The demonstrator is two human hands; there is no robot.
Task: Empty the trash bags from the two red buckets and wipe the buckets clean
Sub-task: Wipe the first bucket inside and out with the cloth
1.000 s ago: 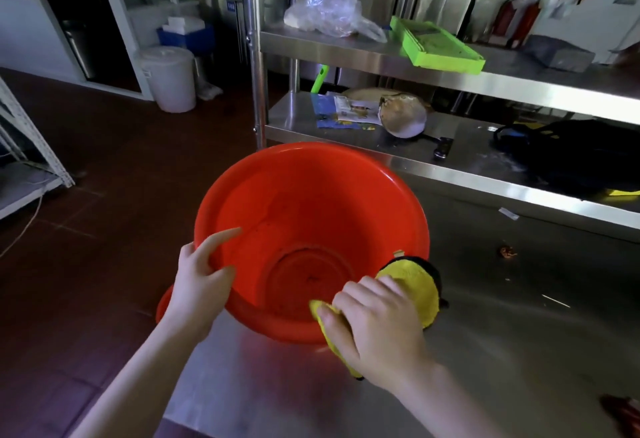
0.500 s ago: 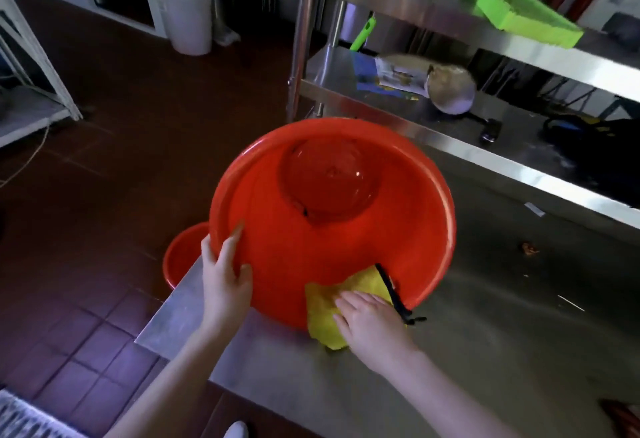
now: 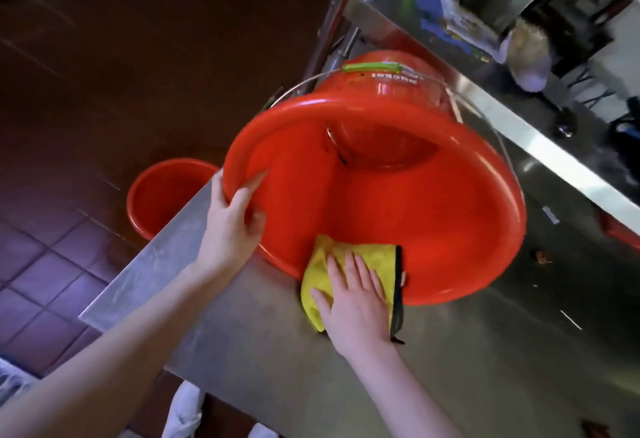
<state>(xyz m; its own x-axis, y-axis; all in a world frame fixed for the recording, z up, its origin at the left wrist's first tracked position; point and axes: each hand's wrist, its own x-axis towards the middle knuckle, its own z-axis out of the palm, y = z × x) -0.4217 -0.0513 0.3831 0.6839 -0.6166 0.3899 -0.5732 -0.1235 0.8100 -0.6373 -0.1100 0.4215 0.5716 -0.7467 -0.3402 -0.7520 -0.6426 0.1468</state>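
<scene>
A red bucket [image 3: 433, 215] lies tipped on its side on the steel table [image 3: 485, 351], its mouth toward me and its wire handle with a green grip over the top. My left hand [image 3: 232, 226] grips the bucket's rim at the left, thumb inside. My right hand [image 3: 356, 299] lies flat with straight fingers on a yellow cloth [image 3: 346, 257], pressing it against the lower inside wall and rim. A second red bucket [image 3: 162, 195] stands on the floor to the left of the table's corner.
A steel shelf rack [image 3: 519, 132] rises behind the bucket, carrying papers and a pale round object [image 3: 530, 53]. Small crumbs [image 3: 542, 257] lie on the table at right. Dark tiled floor [image 3: 52, 281] lies to the left. White shoes show below the table edge.
The bucket has tipped further onto its side, its mouth now facing me. My right hand slid the cloth along the lower inside rim. The view swung downward.
</scene>
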